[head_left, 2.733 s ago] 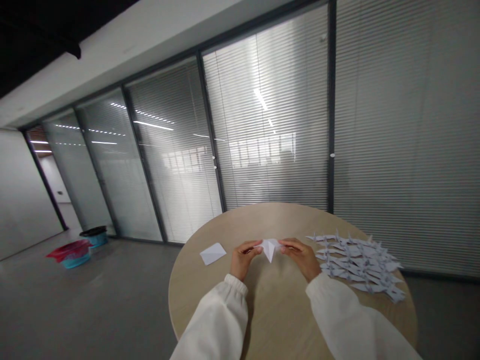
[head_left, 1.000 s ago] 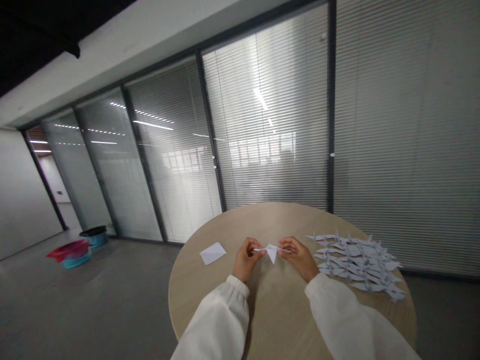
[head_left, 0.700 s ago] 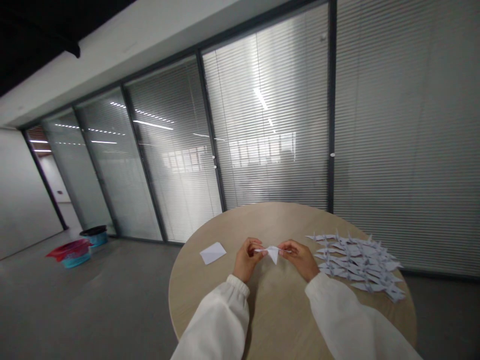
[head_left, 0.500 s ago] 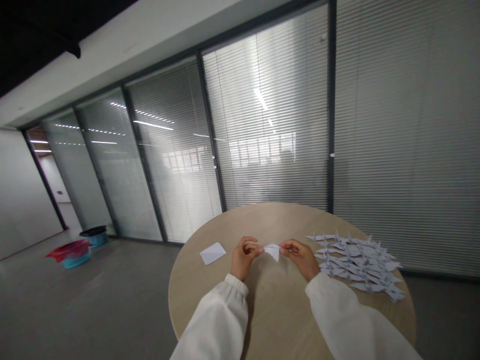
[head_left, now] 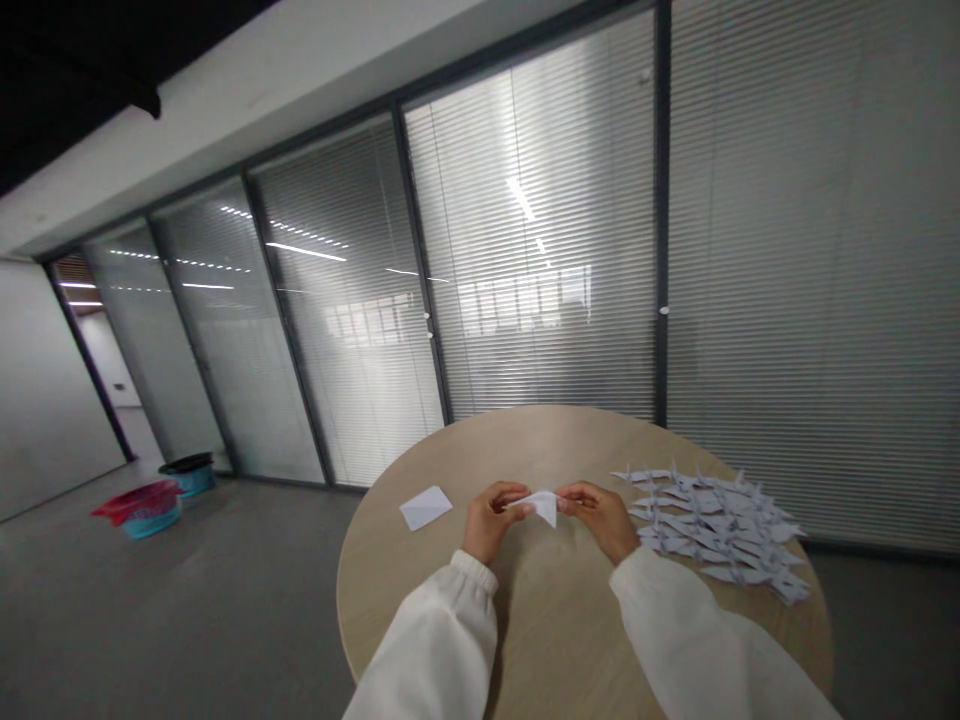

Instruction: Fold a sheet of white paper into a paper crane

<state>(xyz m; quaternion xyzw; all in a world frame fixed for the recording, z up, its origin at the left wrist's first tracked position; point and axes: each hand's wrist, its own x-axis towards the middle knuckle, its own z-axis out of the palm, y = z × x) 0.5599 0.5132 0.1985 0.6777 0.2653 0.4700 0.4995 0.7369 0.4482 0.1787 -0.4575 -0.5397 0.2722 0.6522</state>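
ok, wide view first: a glass partition wall (head_left: 540, 250) with grey slatted blinds runs across the back, a grey floor (head_left: 225, 600) lies below it, and off to the left by the glass stand a teal tub with a red liner (head_left: 142, 518) and a second teal tub with a black rim (head_left: 191, 478), both well apart from the hands. nearer is a round pale wood table (head_left: 570, 640), with both white sleeves reaching in over it, the left sleeve (head_left: 427, 640) and the right sleeve (head_left: 690, 630). on the table's right side lies a wide flat spread of folded paper cranes (head_left: 712, 525) in rough overlapping rows, likely kept there so the middle stays free for the hands. a single square of white paper (head_left: 426, 507) lies flat just beyond the left hand (head_left: 491, 517), seemingly placed within easy reach. the folded white paper piece (head_left: 544, 506) seems held just above the table's middle, between that hand and the right hand (head_left: 600, 517). left fingers curl inward, thumb and fingertips pinching the piece's left end, and right fingers pinch its right end the same way, so both ends are held and its point hangs free toward the person. exact finger placement is too small to tell.
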